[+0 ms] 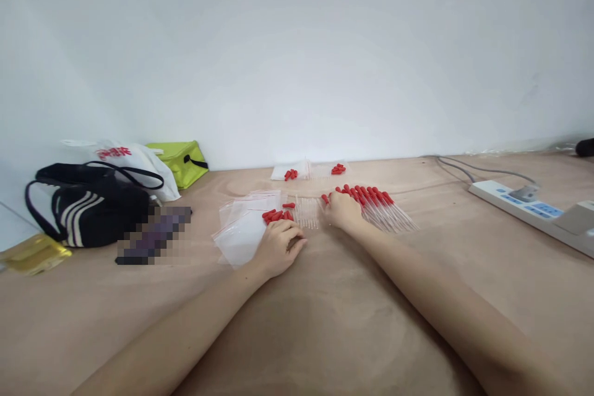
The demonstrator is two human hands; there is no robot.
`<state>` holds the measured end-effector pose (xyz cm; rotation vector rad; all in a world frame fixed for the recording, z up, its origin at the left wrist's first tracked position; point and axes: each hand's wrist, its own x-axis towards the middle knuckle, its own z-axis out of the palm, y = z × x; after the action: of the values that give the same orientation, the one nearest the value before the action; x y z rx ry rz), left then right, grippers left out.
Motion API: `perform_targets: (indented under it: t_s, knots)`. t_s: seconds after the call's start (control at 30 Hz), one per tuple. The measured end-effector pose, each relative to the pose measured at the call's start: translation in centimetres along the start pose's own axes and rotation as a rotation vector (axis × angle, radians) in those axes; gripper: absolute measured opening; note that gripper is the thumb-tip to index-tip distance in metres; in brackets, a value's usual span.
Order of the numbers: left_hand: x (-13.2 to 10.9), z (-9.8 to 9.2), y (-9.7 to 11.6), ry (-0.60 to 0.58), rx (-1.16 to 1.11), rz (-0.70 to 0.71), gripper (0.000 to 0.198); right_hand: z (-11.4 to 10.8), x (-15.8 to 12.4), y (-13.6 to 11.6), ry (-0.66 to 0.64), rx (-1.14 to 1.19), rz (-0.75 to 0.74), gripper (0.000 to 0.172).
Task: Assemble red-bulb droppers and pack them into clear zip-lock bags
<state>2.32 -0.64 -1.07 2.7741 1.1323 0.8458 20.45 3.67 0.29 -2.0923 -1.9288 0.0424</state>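
Observation:
My right hand is closed at the left end of a row of assembled droppers, glass tubes with red rubber bulbs. A red-bulbed dropper shows at its fingertips; the hand hides part of it. My left hand rests on the table with its fingers loosely bent and thumb apart, holding nothing I can see. Just beyond it lies a pile of loose red rubber bulbs, with a single bulb apart. Bare glass tubes lie side by side between the hands. Clear zip bags fan out left of my left hand.
Near the wall lie two more bags with red bulbs on them. A power strip with cables stands right. At left are a black bag, a white plastic bag, a green bag and a blurred dark object.

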Motion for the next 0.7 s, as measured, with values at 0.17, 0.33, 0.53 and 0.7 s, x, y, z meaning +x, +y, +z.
perform_targets:
  t_s: [0.17,0.33,0.53,0.7]
  knots:
    - [0.2,-0.1,-0.1,0.058,0.077,-0.031,0.005,0.5,-0.1,-0.4,0.040,-0.046,-0.006,0.027]
    - [3.0,-1.0,-2.6,0.115,0.216,-0.205,0.014,0.3,-0.3,-0.7,0.050,-0.067,-0.113,0.025]
    - [7.2,-0.9,-5.9,-0.151,0.192,-0.123,0.018,1.1,-0.4,-1.6,0.026,-0.092,-0.127,0.023]
    - [8.9,-1.1,-5.6,-0.169,0.152,-0.079,0.012,1.5,-0.4,-2.3,0.048,-0.114,-0.087,0.027]
